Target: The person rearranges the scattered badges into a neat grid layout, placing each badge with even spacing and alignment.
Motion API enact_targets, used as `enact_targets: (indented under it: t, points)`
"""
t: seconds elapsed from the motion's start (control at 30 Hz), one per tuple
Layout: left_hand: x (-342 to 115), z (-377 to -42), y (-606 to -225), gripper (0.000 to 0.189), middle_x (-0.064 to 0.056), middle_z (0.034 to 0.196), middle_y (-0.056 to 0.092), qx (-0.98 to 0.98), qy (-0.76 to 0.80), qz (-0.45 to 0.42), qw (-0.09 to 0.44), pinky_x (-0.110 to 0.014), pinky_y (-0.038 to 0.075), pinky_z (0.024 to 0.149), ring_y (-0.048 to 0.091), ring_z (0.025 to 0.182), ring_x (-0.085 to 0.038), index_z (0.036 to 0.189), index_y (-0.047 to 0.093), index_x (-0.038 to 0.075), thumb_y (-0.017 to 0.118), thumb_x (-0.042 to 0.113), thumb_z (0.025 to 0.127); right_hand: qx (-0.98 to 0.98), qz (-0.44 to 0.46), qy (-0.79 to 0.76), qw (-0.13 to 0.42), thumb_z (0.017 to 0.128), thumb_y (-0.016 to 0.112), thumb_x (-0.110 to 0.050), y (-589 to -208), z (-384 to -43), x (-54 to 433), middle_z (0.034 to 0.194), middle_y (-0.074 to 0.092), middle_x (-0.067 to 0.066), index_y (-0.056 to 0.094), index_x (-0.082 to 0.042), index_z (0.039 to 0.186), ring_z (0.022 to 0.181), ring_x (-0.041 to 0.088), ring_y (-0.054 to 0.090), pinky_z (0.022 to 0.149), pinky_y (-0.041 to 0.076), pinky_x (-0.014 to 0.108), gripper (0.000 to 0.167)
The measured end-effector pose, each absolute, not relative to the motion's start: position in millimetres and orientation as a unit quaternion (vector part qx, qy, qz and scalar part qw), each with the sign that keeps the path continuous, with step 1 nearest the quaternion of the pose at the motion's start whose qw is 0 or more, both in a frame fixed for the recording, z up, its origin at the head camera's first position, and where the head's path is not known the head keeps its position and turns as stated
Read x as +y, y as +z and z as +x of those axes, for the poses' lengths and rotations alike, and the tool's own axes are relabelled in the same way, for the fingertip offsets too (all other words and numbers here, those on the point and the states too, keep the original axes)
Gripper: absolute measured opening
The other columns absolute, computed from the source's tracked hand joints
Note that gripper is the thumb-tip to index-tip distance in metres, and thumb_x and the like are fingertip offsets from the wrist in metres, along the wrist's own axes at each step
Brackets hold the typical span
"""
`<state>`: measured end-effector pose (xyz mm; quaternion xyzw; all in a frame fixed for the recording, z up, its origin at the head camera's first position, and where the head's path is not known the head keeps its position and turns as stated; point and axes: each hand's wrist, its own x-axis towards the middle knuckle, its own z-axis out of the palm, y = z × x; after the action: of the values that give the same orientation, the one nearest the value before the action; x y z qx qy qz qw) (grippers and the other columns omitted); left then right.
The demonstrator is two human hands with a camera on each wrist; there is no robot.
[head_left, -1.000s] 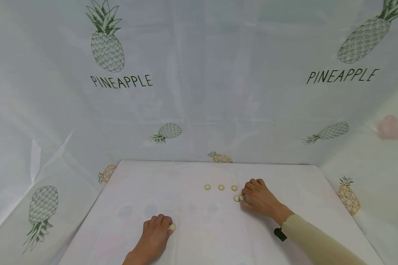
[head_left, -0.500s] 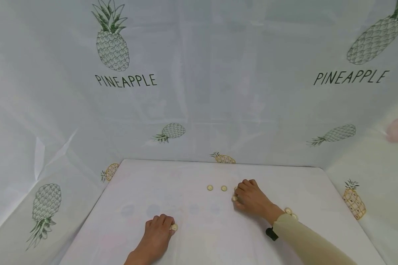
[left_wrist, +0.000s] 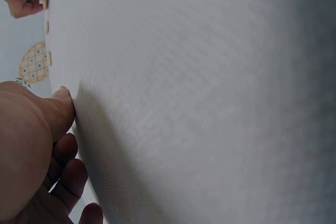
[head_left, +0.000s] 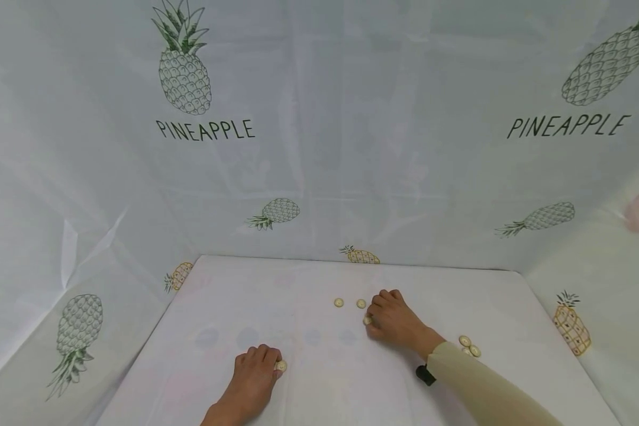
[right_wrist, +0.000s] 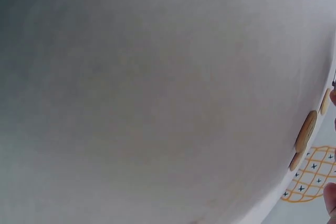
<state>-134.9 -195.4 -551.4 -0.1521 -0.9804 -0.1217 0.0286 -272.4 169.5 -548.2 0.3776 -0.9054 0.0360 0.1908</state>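
In the head view my left hand is low on the white table, pinching a small pale round disc at thumb and fingertips. The left wrist view shows the thumb with a sliver of the disc at its tip. Farther back, my right hand rests on the table with curled fingers at another pale disc. Just beyond it lie two discs in a row, a left one and a right one. Only bits of the right fingers show in the right wrist view.
Three more discs lie bunched beyond the right sleeve. A white sheet with printed pineapples rises behind and beside the table. A dark strap is at the right wrist.
My right hand has slid left along the row with its disc, covering the row's third disc. The bunched discs have come out from behind the sleeve. The left hand stays put; the view shifts slightly.
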Motion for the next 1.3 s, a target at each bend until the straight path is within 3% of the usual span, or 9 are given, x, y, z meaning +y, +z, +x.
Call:
enact_targets:
  t: [0.43, 0.77, 1.0, 1.3]
  points:
    - [-195.0, -134.8, -552.4, 0.024, 0.007, 0.104, 0.054, -0.98, -0.126, -0.152, 0.027, -0.052, 0.045, 0.088, 0.047, 0.095, -0.015, 0.111, 0.06, 0.02, 0.078, 0.024, 0.096, -0.915, 0.37, 0.031, 0.156, 0.088, 0.076, -0.029, -550.3, -272.9, 162.8, 0.092, 0.065, -0.005, 0.076, -0.016, 0.092, 0.09, 0.017, 0.05, 0.09, 0.041, 0.043, 0.013]
    - [-192.6, -134.6, -550.5, 0.024, 0.005, 0.106, 0.054, -0.982, -0.123, -0.143, 0.015, -0.054, 0.045, 0.09, 0.048, 0.098, -0.017, 0.112, 0.059, 0.019, 0.077, 0.023, 0.097, -0.904, 0.382, 0.05, 0.186, 0.087, 0.081, -0.029, -553.7, -274.2, 164.1, 0.087, 0.061, -0.006, 0.074, -0.016, 0.087, 0.086, 0.016, 0.048, 0.086, 0.04, 0.042, 0.015]
    - [-193.6, -134.8, -550.8, 0.024, 0.006, 0.106, 0.055, -0.981, -0.125, -0.146, 0.021, -0.053, 0.046, 0.09, 0.049, 0.097, -0.016, 0.111, 0.06, 0.019, 0.078, 0.023, 0.096, -0.915, 0.368, 0.042, 0.158, 0.091, 0.078, -0.037, -552.1, -273.9, 163.3, 0.093, 0.064, -0.005, 0.075, -0.016, 0.094, 0.092, 0.017, 0.051, 0.09, 0.041, 0.044, 0.022]
    - [-194.6, -134.3, -547.9, 0.023, 0.005, 0.108, 0.056, -0.98, -0.126, -0.154, 0.02, -0.054, 0.045, 0.089, 0.049, 0.098, -0.017, 0.112, 0.06, 0.019, 0.077, 0.024, 0.097, -0.912, 0.372, 0.045, 0.167, 0.09, 0.08, -0.032, -551.0, -272.9, 161.9, 0.09, 0.063, -0.005, 0.075, -0.016, 0.091, 0.089, 0.017, 0.049, 0.088, 0.04, 0.043, 0.017]
